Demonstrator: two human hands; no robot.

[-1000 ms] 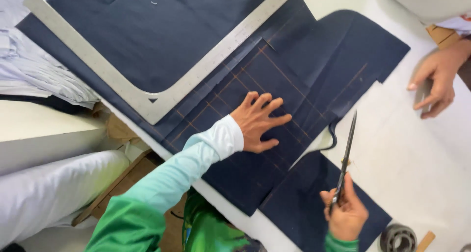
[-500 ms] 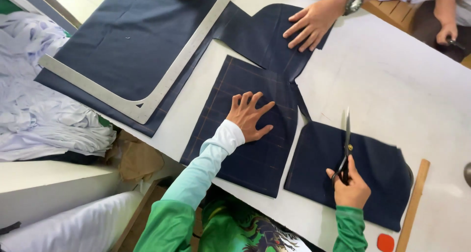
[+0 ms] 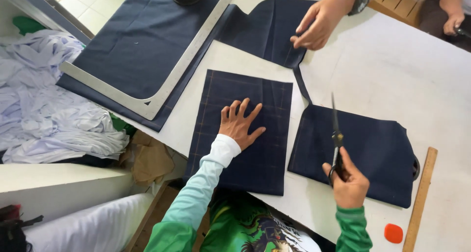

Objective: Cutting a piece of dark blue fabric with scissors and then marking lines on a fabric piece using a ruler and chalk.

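Observation:
My left hand (image 3: pixel 239 125) lies flat, fingers spread, on a rectangular navy fabric piece (image 3: pixel 245 154) marked with faint chalk lines. My right hand (image 3: pixel 347 180) grips black scissors (image 3: pixel 336 137), blades pointing away from me, above a second navy fabric piece (image 3: pixel 373 149) to the right. A thin strip of fabric (image 3: pixel 301 85) runs from that piece up to a third navy piece (image 3: pixel 270 26), which another person's hand (image 3: pixel 316 24) pinches at its edge.
A metal L-square (image 3: pixel 162 92) rests on a large navy cloth (image 3: pixel 142 41) at the upper left. A wooden ruler (image 3: pixel 420 198) and an orange chalk (image 3: pixel 393 233) lie at the right. White garments (image 3: pixel 54 114) are piled left of the white table (image 3: pixel 392 70).
The view has shifted closer. The other person's hand went from flat on the far piece to pinching its edge. My left hand stays pressed on the rectangle; the scissors remain raised.

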